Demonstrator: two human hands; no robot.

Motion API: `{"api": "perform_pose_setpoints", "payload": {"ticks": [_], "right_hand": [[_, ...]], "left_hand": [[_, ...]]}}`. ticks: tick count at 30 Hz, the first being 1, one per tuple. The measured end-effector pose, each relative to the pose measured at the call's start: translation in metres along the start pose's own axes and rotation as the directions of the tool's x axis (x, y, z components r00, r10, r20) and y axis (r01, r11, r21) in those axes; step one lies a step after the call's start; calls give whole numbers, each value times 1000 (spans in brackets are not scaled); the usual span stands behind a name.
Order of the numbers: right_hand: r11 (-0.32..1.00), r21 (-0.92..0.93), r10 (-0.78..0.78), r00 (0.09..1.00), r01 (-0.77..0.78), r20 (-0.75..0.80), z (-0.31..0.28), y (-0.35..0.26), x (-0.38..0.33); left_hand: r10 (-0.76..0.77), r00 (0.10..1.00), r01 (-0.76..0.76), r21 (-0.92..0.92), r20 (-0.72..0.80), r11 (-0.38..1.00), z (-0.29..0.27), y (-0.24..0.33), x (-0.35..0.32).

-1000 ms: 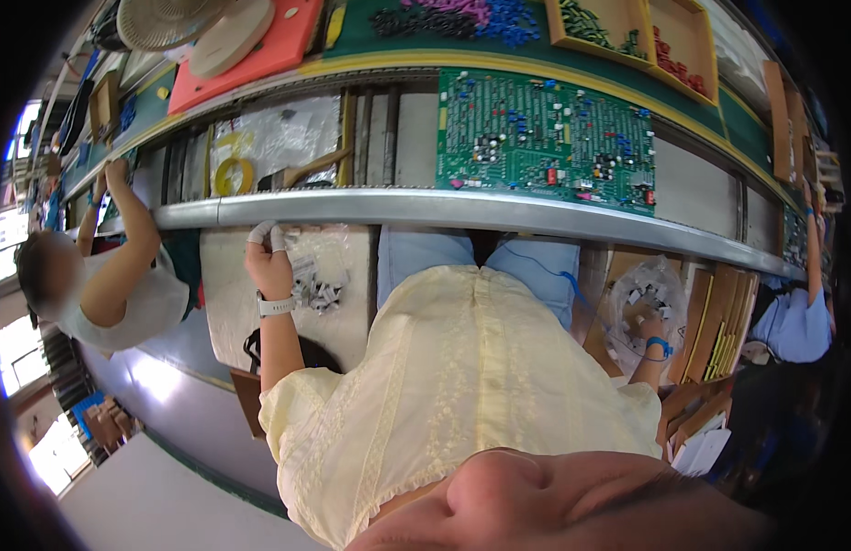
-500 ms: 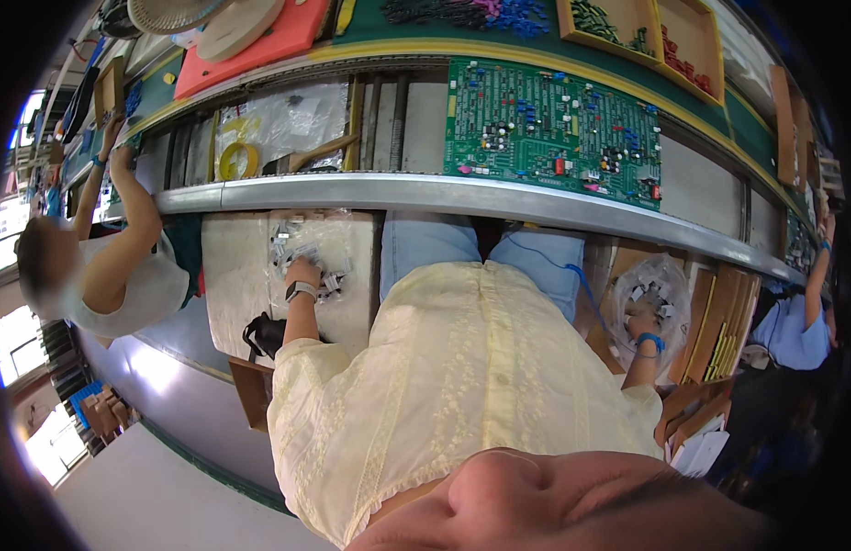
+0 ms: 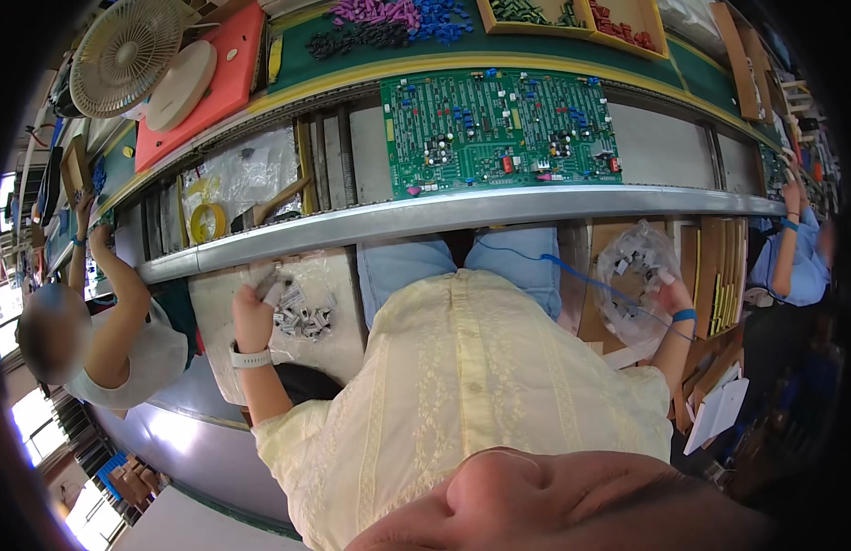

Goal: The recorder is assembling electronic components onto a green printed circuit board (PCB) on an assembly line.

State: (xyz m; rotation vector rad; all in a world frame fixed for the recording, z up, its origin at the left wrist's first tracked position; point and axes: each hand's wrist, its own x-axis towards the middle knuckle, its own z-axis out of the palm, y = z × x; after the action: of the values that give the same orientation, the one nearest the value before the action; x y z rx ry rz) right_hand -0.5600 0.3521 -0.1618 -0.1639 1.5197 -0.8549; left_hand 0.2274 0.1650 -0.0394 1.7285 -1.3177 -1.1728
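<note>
Item: small grey-white block components [image 3: 303, 319], lying loose in a heap on a clear plastic sheet [image 3: 334, 275], the sheet covering part of the pale desk [image 3: 212, 308] at the person's left.

Item: left hand [image 3: 253, 317], hovering beside the heap, fingers bending inward, white covers showing on the tips; blur is hiding whether it is holding a piece. Nothing is walling the heap in, so a hasty sweep could be scattering pieces off the sheet.

Item: clear plastic bag [image 3: 616, 314], sitting at the person's right, containing similar pieces [image 3: 638, 261].

Item: right hand [image 3: 673, 296], curling at the bag's right side; I cannot tell whether it is pinching the film. The soft walls are offering little support; a tug could be tipping the contents out.

Item: blue cord [image 3: 577, 269], running from the lap across the bag toward the blue wristband [image 3: 684, 315]; a quick reach could be snagging film.

Item: green circuit board [image 3: 499, 133], resting beyond the metal rail [image 3: 462, 203], well apart from both hands.
</note>
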Motion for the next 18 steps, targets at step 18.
{"api": "perform_pose_setpoints", "payload": {"ticks": [18], "right_hand": [[584,-232,-547,588,778,596,366,-154,-36]], "left_hand": [[510,615,-755,263,602,600,157,119,111]]}}
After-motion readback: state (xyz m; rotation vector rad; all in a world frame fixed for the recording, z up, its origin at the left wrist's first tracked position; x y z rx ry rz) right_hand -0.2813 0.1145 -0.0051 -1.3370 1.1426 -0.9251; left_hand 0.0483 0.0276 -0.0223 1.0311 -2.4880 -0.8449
